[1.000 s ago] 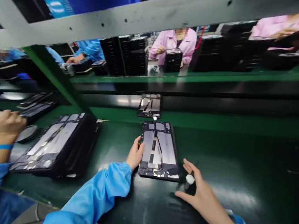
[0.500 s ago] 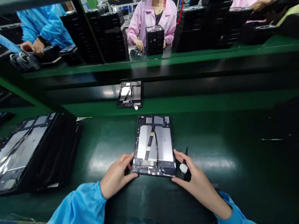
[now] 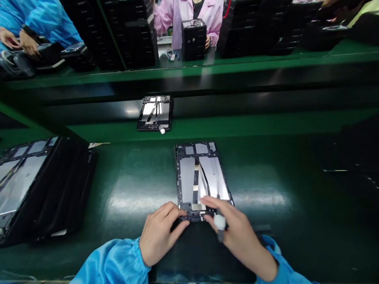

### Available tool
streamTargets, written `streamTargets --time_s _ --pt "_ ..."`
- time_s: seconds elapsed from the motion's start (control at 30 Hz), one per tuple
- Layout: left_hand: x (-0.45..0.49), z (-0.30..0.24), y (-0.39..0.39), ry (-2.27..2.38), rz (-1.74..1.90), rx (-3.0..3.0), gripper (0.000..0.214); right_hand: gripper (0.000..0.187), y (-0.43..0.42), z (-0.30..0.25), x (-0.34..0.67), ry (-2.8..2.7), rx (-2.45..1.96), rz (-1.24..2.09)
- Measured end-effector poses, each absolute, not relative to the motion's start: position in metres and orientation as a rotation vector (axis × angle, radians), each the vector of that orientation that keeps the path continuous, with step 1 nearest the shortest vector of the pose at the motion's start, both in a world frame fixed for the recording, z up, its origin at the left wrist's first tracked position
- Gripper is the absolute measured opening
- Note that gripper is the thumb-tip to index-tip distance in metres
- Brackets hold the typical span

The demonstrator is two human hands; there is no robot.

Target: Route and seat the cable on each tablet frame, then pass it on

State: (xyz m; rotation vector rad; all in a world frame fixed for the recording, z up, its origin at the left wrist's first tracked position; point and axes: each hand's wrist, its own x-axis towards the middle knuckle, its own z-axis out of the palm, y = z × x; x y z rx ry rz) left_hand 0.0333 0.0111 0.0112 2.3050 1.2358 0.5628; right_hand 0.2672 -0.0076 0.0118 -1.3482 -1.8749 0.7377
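An opened tablet [image 3: 186,175] lies on the green bench in front of me, its silver inner plate and black ribbon cables showing. At its lower left corner, my left hand [image 3: 162,233] grips the edge between thumb and fingers. My right hand [image 3: 234,229] is over the lower right part, its fingertips close to the end of the ribbon cable [image 3: 196,183]. Tucked in this hand is a slim dark tool with a white lump [image 3: 219,222] on it; its exact kind is unclear. The fingers hide part of the tablet's lower edge.
A second opened tablet [image 3: 155,113] rests at the back ledge. On the left stands a stack of tablets [image 3: 14,179]. Beyond the ledge, a person in pink [image 3: 202,9] sits behind dark stacks [image 3: 133,29]; a person in blue [image 3: 35,6] works further left. Dark objects [image 3: 372,155] lie right.
My right hand has moved left from beside the tablet onto its lower part, the tool turning with it. The tablet is slightly rotated. The person in pink has raised a hand.
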Motion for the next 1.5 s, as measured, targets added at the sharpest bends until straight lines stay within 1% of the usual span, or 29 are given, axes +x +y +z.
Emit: streamTargets --time_s 0.1,0.17,0.27,0.37,0.47,0.53,0.6,0.7,0.8,0.93,1.03,1.13,1.23,1.4,1.5 --pt "0.038 0.008 0.013 1.189 0.632 2.221 0.021 0.039 -0.004 0.008 0.245 -1.966 -1.245 0.818" --pt "0.039 0.006 0.013 1.169 0.654 2.203 0.019 0.038 -0.002 0.007 0.240 -1.942 -1.233 0.823" --pt "0.038 0.005 0.010 1.162 0.650 2.305 0.019 0.037 -0.002 0.007 0.239 -1.897 -1.218 0.852" --pt "0.039 0.007 0.006 1.198 0.606 2.530 0.022 0.047 -0.004 0.006 0.239 -1.906 -1.221 0.860" --pt "0.038 0.009 0.001 1.184 0.549 2.845 0.025 0.063 -0.007 0.002 0.236 -1.960 -1.222 0.764" --pt "0.034 0.009 -0.002 1.145 0.521 3.005 0.031 0.069 -0.009 -0.002 0.234 -2.003 -1.215 0.685" --pt "0.028 0.007 -0.003 1.115 0.496 3.064 0.036 0.072 -0.010 -0.005 0.233 -2.031 -1.208 0.635" --pt "0.019 0.003 -0.002 1.101 0.519 3.004 0.037 0.072 -0.010 -0.006 0.234 -2.034 -1.191 0.630" --pt "0.014 -0.001 0.000 1.034 0.567 2.974 0.034 0.070 -0.010 -0.007 0.235 -2.004 -1.170 0.666" --pt "0.012 -0.002 0.004 0.962 0.520 3.007 0.031 0.066 -0.009 -0.009 0.237 -1.960 -1.174 0.735" --pt "0.013 -0.001 0.007 0.941 0.521 3.028 0.034 0.061 -0.007 -0.008 0.238 -1.942 -1.166 0.754" --pt "0.015 -0.001 0.007 0.948 0.515 3.055 0.037 0.044 -0.007 -0.001 0.240 -1.889 -1.164 0.796" --pt "0.018 -0.004 0.003 0.997 0.495 3.055 0.037 0.029 -0.012 0.008 0.248 -1.759 -1.182 0.918" --pt "0.022 -0.009 -0.002 1.064 0.452 3.018 0.037 0.031 -0.028 0.010 0.257 -1.528 -1.239 1.163" --pt "0.022 -0.009 -0.003 1.067 0.454 3.002 0.037 0.024 -0.032 0.006 0.254 -1.485 -1.247 1.213"
